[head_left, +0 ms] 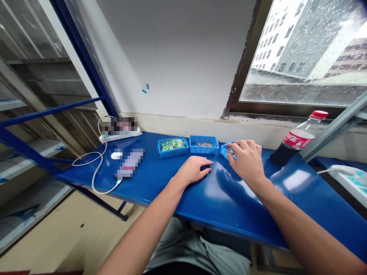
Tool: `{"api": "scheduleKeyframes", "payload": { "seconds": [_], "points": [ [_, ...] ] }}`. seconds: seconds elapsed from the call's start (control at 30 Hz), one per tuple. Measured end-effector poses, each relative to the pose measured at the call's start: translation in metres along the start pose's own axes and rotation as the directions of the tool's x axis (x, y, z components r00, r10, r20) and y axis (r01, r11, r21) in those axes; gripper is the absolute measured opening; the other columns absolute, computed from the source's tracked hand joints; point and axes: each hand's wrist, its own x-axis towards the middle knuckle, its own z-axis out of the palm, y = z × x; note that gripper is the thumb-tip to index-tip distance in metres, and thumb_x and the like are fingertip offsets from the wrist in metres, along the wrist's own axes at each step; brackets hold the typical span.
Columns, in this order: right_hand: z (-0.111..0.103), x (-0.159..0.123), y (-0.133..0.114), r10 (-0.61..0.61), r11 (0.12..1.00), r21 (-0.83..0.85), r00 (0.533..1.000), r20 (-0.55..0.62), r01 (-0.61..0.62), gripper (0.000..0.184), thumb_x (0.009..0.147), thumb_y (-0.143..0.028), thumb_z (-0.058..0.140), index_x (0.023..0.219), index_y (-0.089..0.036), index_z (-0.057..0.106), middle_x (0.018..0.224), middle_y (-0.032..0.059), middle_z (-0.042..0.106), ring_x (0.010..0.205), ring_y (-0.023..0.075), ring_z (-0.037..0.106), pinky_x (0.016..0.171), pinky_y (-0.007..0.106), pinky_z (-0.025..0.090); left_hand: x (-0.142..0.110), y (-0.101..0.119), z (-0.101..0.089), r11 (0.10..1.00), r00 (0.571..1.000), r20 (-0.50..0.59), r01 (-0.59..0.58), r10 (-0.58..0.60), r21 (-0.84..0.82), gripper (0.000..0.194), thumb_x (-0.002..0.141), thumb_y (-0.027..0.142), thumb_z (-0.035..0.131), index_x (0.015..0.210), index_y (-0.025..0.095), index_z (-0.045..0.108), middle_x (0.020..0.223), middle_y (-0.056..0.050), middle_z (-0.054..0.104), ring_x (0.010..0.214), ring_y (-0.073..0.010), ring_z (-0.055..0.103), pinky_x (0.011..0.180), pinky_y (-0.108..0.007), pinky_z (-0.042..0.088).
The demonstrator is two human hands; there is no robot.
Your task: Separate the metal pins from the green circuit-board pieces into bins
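Observation:
My left hand (196, 169) rests on the blue tabletop (160, 183), its fingers apart and nothing visible in them. Over the right-hand blue bin (224, 150) hovers my right hand (247, 158), fingers curved, with a gap between thumb and forefinger. It covers much of that bin, where small metallic parts show partly. Beyond my left hand stands the middle blue bin (204, 149), holding thin silver pieces that look like screws or nails (205, 144). To its left, another blue bin (173, 154) contains small green-and-white packets (172, 143).
A cola bottle (295, 139) with a red cap stands right of my right hand. On the left lie a blurred phone-like object (130, 163), a white cable (99, 172) and a power strip (122, 135). A grey metal post (335, 126) rises at the right, near a white device (351, 179).

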Motion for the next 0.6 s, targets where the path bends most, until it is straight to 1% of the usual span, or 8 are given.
{"api": "scheduleKeyframes", "payload": {
  "seconds": [0.07,0.13,0.27,0.33,0.4,0.47,0.53,0.6],
  "points": [
    [0.001,-0.001,-0.002,-0.015,1.0,0.024,1.0,0.004,0.015,0.021,0.104,-0.03,0.057,0.114,-0.022,0.073,0.111,0.0123,0.074,0.113,0.0366,0.057,0.095,0.052,0.04,0.001,-0.002,0.0,1.0,1.0,0.013,-0.012,0.011,0.01,0.025,0.097,0.022,0.068,0.118,0.021,0.081,0.119,-0.006,0.081,0.114,-0.0245,0.076,0.105,-0.037,0.056],
    [0.002,-0.002,-0.008,-0.046,0.995,0.085,0.999,0.024,0.044,0.02,0.104,-0.031,0.057,0.114,-0.022,0.073,0.112,0.0121,0.074,0.113,0.0356,0.058,0.096,0.052,0.042,0.002,-0.003,0.0,1.0,1.0,0.017,-0.013,0.012,0.017,0.023,0.096,0.019,0.067,0.113,0.022,0.082,0.115,-0.004,0.083,0.108,-0.0226,0.077,0.1,-0.034,0.058],
    [0.008,-0.005,-0.022,-0.144,0.954,0.278,0.986,0.082,0.116,0.018,0.104,-0.029,0.057,0.112,-0.022,0.072,0.11,0.0117,0.073,0.11,0.033,0.06,0.096,0.049,0.048,0.003,0.0,0.0,0.999,1.0,-0.006,0.029,-0.029,0.032,0.022,0.092,0.017,0.07,0.111,0.021,0.08,0.112,-0.005,0.083,0.102,-0.0233,0.077,0.095,-0.035,0.059],
    [0.012,-0.006,-0.027,-0.165,0.914,0.389,0.981,0.104,0.113,0.017,0.104,-0.028,0.057,0.112,-0.022,0.071,0.108,0.0117,0.072,0.109,0.0316,0.062,0.096,0.048,0.051,0.003,0.003,-0.001,0.998,0.998,-0.034,0.058,-0.058,0.011,0.024,0.088,0.014,0.071,0.109,0.02,0.078,0.11,-0.006,0.082,0.1,-0.024,0.077,0.094,-0.036,0.059],
    [0.016,-0.008,-0.031,-0.139,0.872,0.486,0.981,0.134,0.057,0.016,0.103,-0.028,0.058,0.111,-0.023,0.071,0.106,0.0109,0.072,0.105,0.0302,0.064,0.094,0.048,0.053,0.002,0.008,-0.002,0.994,0.991,-0.095,0.091,-0.095,-0.052,0.026,0.084,0.01,0.072,0.108,0.019,0.076,0.11,-0.006,0.081,0.101,-0.0238,0.077,0.094,-0.035,0.059],
    [0.021,-0.01,-0.034,-0.071,0.817,0.575,0.98,0.185,-0.05,0.016,0.102,-0.03,0.059,0.11,-0.024,0.071,0.103,0.0094,0.073,0.096,0.0281,0.068,0.085,0.045,0.057,0.002,0.013,-0.004,0.982,0.976,-0.166,0.112,-0.138,-0.153,0.027,0.084,0.008,0.07,0.107,0.019,0.073,0.109,-0.005,0.08,0.101,-0.0223,0.077,0.093,-0.034,0.06],
    [0.025,-0.012,-0.037,-0.001,0.74,0.654,0.971,0.239,-0.16,0.016,0.101,-0.033,0.06,0.11,-0.024,0.07,0.102,0.0084,0.074,0.09,0.0259,0.071,0.077,0.042,0.06,0.002,0.016,-0.005,0.959,0.961,-0.214,0.117,-0.175,-0.259,0.028,0.085,0.007,0.068,0.109,0.02,0.07,0.108,-0.004,0.08,0.099,-0.0199,0.078,0.093,-0.032,0.061],
    [0.029,-0.014,-0.039,0.058,0.646,0.719,0.956,0.288,-0.256,0.017,0.1,-0.037,0.062,0.11,-0.024,0.07,0.104,0.0082,0.076,0.09,0.0249,0.073,0.076,0.04,0.062,0.002,0.018,-0.006,0.936,0.951,-0.233,0.119,-0.203,-0.332,0.031,0.085,0.005,0.066,0.112,0.02,0.067,0.109,-0.004,0.08,0.099,-0.0183,0.078,0.094,-0.031,0.062]
  ]
}}
